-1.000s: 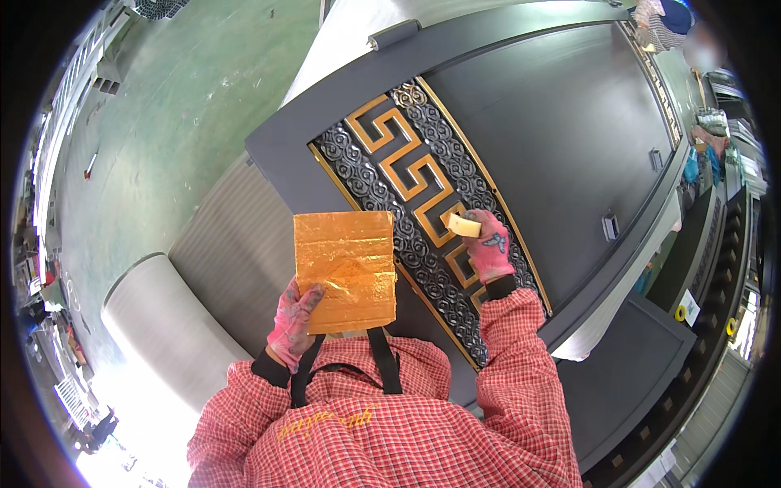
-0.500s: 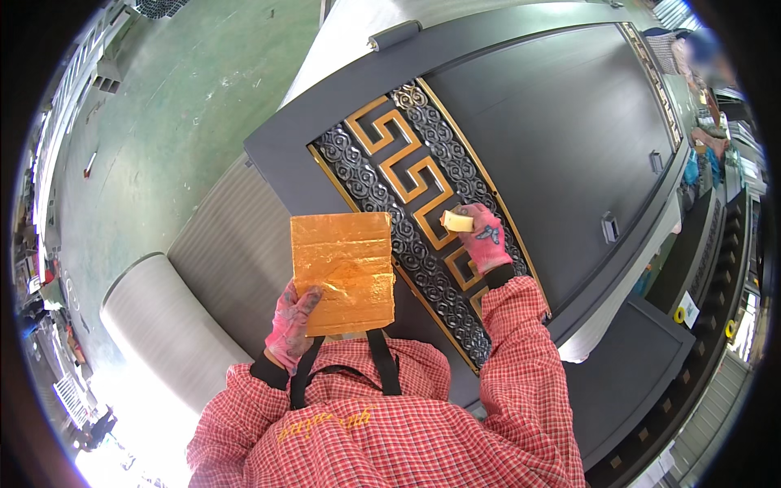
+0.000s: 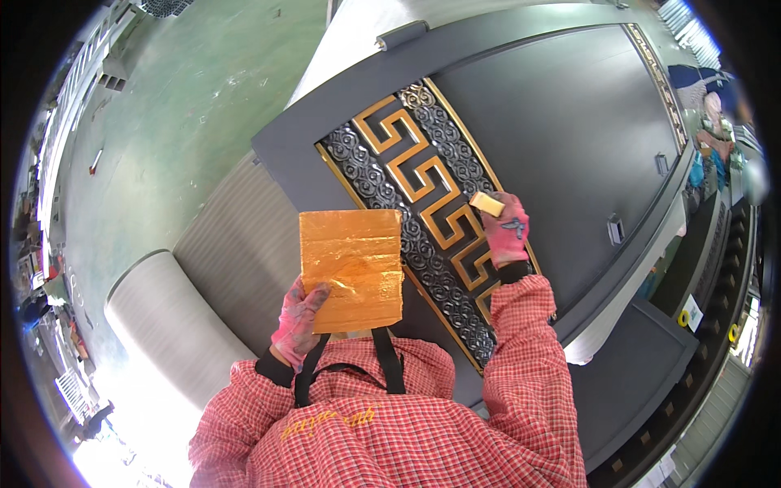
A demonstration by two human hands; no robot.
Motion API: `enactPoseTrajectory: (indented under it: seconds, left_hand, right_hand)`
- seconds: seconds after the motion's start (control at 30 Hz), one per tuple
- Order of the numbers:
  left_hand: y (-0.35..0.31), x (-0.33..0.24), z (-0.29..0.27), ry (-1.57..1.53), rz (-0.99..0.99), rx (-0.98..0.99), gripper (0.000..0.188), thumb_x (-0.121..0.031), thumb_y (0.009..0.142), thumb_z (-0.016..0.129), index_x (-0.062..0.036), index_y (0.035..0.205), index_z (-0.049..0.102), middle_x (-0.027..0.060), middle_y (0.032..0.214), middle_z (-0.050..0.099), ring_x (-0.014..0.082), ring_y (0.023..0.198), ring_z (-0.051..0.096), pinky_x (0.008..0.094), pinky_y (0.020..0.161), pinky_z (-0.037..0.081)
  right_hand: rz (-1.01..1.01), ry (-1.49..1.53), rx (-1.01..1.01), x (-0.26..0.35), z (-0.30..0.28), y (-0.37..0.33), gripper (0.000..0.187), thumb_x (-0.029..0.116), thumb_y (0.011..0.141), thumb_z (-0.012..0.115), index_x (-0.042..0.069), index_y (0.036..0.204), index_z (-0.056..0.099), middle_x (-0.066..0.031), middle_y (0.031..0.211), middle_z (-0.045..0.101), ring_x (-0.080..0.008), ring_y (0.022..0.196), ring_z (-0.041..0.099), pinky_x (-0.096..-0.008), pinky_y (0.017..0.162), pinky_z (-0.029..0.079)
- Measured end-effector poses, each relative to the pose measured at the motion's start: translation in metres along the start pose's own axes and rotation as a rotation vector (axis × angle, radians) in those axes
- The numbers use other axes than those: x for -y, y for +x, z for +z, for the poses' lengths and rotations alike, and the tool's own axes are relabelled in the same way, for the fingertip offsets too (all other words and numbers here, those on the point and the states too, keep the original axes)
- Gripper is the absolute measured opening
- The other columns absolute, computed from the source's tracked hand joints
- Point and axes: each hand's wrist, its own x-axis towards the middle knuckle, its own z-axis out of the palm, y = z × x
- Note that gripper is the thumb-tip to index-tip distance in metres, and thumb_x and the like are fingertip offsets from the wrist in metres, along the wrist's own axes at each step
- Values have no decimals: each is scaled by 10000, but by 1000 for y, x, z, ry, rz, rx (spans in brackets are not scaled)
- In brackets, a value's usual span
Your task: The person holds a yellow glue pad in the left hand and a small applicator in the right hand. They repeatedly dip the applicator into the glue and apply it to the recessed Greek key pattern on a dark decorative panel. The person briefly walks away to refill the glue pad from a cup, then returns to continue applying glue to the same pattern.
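Observation:
In a stained pink glove, my left hand (image 3: 298, 317) grips the lower left edge of a flat square board (image 3: 351, 264) coated in shiny gold paint. The thumb lies across its top face. My right hand (image 3: 509, 232), gloved in pink too, pinches a small pale yellow sponge block (image 3: 486, 204) over the far right border of an ornamental strip. That strip belongs to a dark grey door panel (image 3: 561, 114); it has a gold key-pattern band (image 3: 425, 179) between rows of dark scrollwork (image 3: 358, 167). Whether the sponge touches the scrollwork, I cannot tell.
A large roll of pale foam sheet (image 3: 167, 325) lies at the left, beside the panel. Green floor (image 3: 195, 106) spreads beyond it. On the right are another grey panel (image 3: 634, 358) and a long dark slotted beam (image 3: 691, 366). Metal brackets (image 3: 616, 229) sit on the panel's right side.
My right hand has moved the sponge off the gold key band, up and right to the scrollwork border. My left hand keeps the board nearly in place. The view has shifted slightly.

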Motion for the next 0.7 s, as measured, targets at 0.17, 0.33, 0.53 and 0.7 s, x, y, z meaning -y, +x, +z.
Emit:
enactPoseTrajectory:
  seconds: [0.17,0.33,0.53,0.7]
  left_hand:
    - [7,10,-9,91,31,-10,438,-166,938,617,-30,1317,446,60,1244,563,164,1115,558,316,945,472]
    - [6,7,2,104,8,9,447,-194,944,615,-27,1320,441,54,1240,561,151,1112,548,312,957,458]
    - [6,11,-1,128,63,28,447,-224,944,622,-22,1305,452,50,1215,575,140,1094,555,305,940,464]
    - [4,6,6,123,17,19,401,-186,953,600,-28,1299,472,36,1203,585,121,1081,552,289,934,455]
  right_hand:
    - [-236,389,235,88,-34,-36,346,0,671,777,38,980,626,-99,890,669,-212,799,676,-294,699,541]
    - [-381,325,443,144,-42,-71,314,51,644,739,57,950,667,-124,906,667,-322,816,663,-360,714,544]
    - [-404,144,375,144,-47,-77,362,89,621,755,76,967,647,-95,987,654,-303,884,641,-382,767,529]
    - [-429,231,439,139,-47,-81,371,74,609,761,83,964,653,-105,945,658,-310,860,650,-383,757,535]
